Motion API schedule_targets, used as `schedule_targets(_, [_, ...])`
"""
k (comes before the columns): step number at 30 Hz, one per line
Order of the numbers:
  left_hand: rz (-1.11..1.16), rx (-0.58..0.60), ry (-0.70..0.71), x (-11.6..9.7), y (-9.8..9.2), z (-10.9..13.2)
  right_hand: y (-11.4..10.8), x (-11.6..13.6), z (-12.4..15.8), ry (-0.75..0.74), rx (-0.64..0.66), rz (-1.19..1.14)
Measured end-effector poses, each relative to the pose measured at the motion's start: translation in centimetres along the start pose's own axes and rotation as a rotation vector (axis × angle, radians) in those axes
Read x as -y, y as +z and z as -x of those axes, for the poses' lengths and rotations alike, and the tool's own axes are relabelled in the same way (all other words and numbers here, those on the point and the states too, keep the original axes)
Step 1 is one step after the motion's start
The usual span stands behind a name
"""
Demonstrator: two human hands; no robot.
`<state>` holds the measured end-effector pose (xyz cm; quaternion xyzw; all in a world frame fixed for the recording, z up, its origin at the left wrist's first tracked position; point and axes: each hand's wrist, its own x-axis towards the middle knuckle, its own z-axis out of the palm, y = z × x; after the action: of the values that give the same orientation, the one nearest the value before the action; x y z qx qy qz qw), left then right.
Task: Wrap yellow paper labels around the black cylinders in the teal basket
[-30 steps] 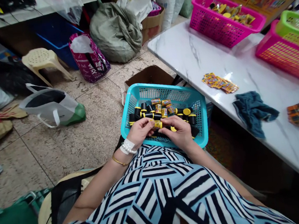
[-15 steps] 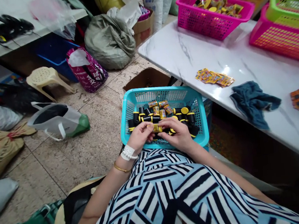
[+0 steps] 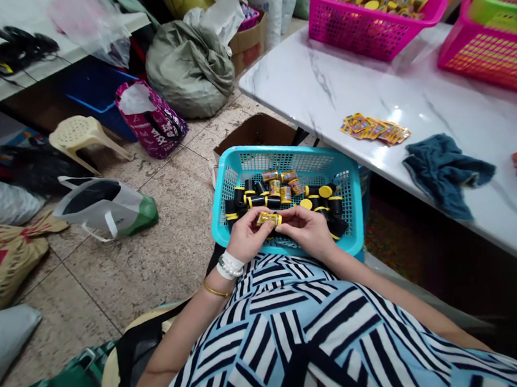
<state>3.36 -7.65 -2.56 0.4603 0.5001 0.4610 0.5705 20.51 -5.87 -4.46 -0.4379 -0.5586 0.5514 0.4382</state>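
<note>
A turquoise basket rests on my lap, holding several small black bottles with yellow caps and a few with yellow labels. My left hand and my right hand meet over the basket's near edge. Both are closed in a pinch on one small yellow-labelled bottle, held sideways between the fingertips.
A white marble table stands to my right with a stack of yellow labels, a dark blue cloth, pink baskets and a green one. Bags, a cream stool and a cardboard box sit on the floor.
Both hands stay on the small bottle and have lifted it slightly toward me. The camera has shifted a little; the basket stays put.
</note>
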Motion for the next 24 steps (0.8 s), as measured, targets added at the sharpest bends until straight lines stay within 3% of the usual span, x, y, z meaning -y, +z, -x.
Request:
schedule_targets(5, [0.090,0.032,-0.130,-0.3,-0.3,0.0,-0.6,0.8,0.2,-0.302,-0.016,0.327])
schedule_targets(8, [0.018,0.038,-0.166,-0.2,-0.6,-0.2,-0.9,1.0,0.6,-0.505,0.001,0.518])
schedule_targets(12, [-0.045,0.022,-0.204,0.0,-0.5,-0.4,-0.9,1.2,0.6,-0.680,0.085,0.591])
schedule_targets(14, [0.039,0.000,-0.200,0.0,-0.5,-0.5,-0.8,1.3,0.3,-0.581,0.099,0.534])
schedule_targets(20, [0.136,-0.080,-0.130,-0.4,-0.2,-0.8,-0.7,1.3,-0.7,0.067,0.148,-0.025])
schedule_targets(22, [0.089,-0.058,-0.110,-0.7,-0.1,-0.7,-0.7,1.2,-0.7,0.136,0.150,-0.072])
schedule_targets(24, [0.040,-0.037,-0.100,-0.8,-0.2,-0.7,-0.8,1.0,-0.4,0.099,0.125,-0.033])
